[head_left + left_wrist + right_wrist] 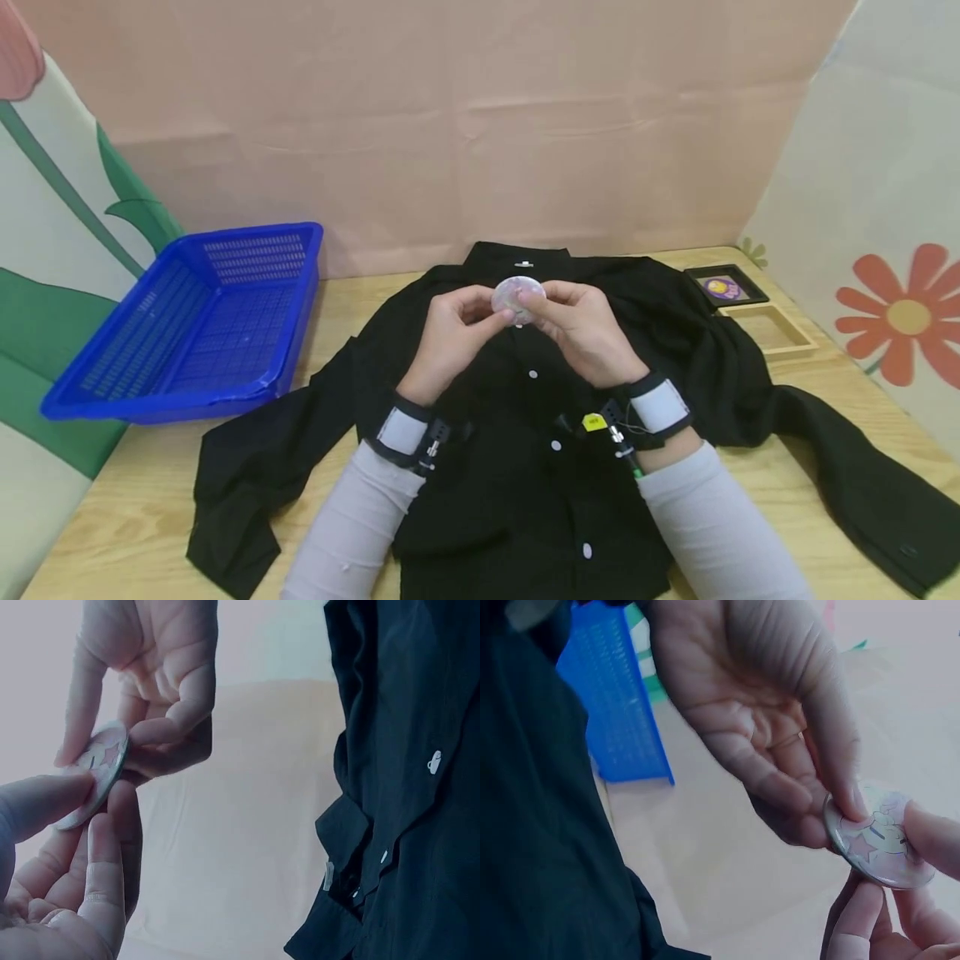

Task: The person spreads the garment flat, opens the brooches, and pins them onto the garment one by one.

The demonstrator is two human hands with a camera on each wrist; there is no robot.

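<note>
A round, glossy button badge (513,290), pale pink with a star and a line drawing on its face, is held up over the upper part of a black button-up shirt (487,492). My left hand (453,337) pinches its left edge, thumb on the face and fingers behind. From the other side, my right hand (592,333) pinches the right edge in the same way. Both wrist views show the badge (105,761) tilted between the two thumbs (844,776). Its back is hidden. Spread on the table, the shirt lies front up with white buttons down its placket.
A blue plastic basket (300,325) stands at the left on the wooden table (127,508). Near the right wall lie a dark frame (753,293) holding a purple and yellow patch-like piece and a light wooden frame (798,337). Shirt sleeves (847,467) stretch out to both sides.
</note>
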